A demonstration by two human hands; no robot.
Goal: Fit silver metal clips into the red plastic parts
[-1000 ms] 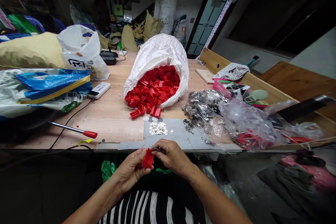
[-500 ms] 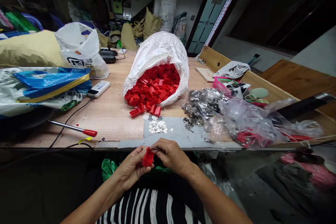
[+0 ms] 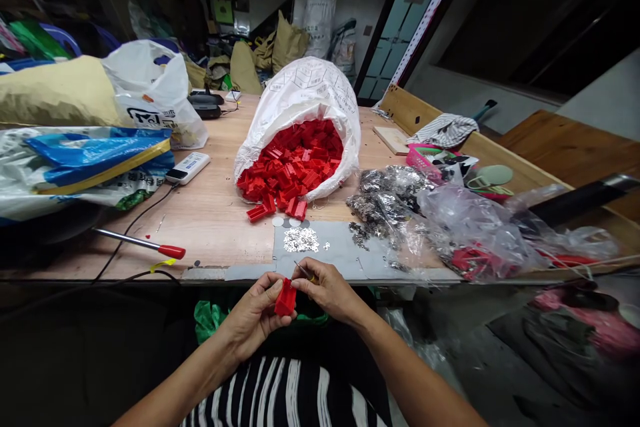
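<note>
My left hand is closed around a small red plastic part, pinched between thumb and fingers just below the table's front edge. Close beside it, my right hand grips a thin pointed metal tool with a bit of yellow on it; its tip points up and left, clear of the part. The right fingertips meet the red part's upper right edge, and whether they pinch something tiny there I cannot make out. Ahead on a grey mat lies a pile of small silvery metal pieces.
A white woven sack lies on its side, spilling red plastic parts. Clear bags of metal pieces crowd the right. A red-handled rod, a white power bank and plastic bags occupy the left.
The metal tool has swung from lying against the red part to pointing upward, away from it. The right fingertips have come to the part's edge, and the part has shifted slightly right.
</note>
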